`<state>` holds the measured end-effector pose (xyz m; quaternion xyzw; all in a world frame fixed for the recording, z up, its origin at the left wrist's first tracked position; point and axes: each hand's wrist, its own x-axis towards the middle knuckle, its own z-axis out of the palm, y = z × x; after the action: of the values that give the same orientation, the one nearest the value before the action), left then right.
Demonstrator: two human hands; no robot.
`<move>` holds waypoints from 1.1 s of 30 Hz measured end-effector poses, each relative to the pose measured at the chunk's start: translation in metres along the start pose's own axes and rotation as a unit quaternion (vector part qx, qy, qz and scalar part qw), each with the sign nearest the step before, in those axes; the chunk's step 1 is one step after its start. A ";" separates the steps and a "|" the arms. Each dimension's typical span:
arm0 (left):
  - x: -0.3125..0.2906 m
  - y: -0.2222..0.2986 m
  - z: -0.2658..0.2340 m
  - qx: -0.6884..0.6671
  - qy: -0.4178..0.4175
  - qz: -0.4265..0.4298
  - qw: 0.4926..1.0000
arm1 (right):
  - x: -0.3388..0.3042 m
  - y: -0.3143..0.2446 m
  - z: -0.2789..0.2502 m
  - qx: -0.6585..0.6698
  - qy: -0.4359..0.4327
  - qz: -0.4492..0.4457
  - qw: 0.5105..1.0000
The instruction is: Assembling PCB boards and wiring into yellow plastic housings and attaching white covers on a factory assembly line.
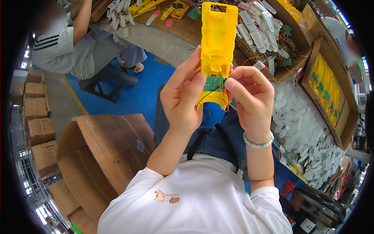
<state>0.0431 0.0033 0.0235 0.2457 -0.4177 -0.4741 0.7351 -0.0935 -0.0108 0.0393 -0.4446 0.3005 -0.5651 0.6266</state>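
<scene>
Both my hands hold a yellow plastic housing point(217, 37), long and open-faced, upright in front of me above my lap. A green circuit board point(212, 83) sits in its lower part, with thin red, orange and black wires point(224, 95) hanging from it. My left hand point(183, 89) grips the housing's left edge, its thumb at the board. At the right edge, my right hand point(251, 91) has thumb and forefinger pinched by the board and the wires. Whether those fingertips grip a wire, the board or the housing's edge is hard to separate.
On the bench, a box of white strip parts and wired boards point(255, 29) stands behind my right hand. Right of it are a carton of yellow housings point(325, 89) and a heap of clear-white pieces point(307, 132). An open cardboard box point(113, 146) is left; a seated person point(74, 50) works beyond.
</scene>
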 end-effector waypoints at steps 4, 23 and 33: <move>-0.001 0.002 0.004 -0.007 -0.002 0.004 1.000 | -0.002 -0.003 -0.001 0.015 -0.001 0.005 1.000; -0.017 -0.001 0.017 -0.028 0.039 -0.037 0.998 | -0.015 0.002 -0.004 0.062 0.045 0.015 0.997; 0.015 0.015 0.021 -0.093 -0.063 0.025 0.993 | -0.020 -0.003 -0.041 -0.223 -0.118 0.006 0.968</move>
<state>0.0360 -0.0033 0.0513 0.1357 -0.4235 -0.5067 0.7385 -0.1348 -0.0003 0.0224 -0.6348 0.3454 -0.4240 0.5459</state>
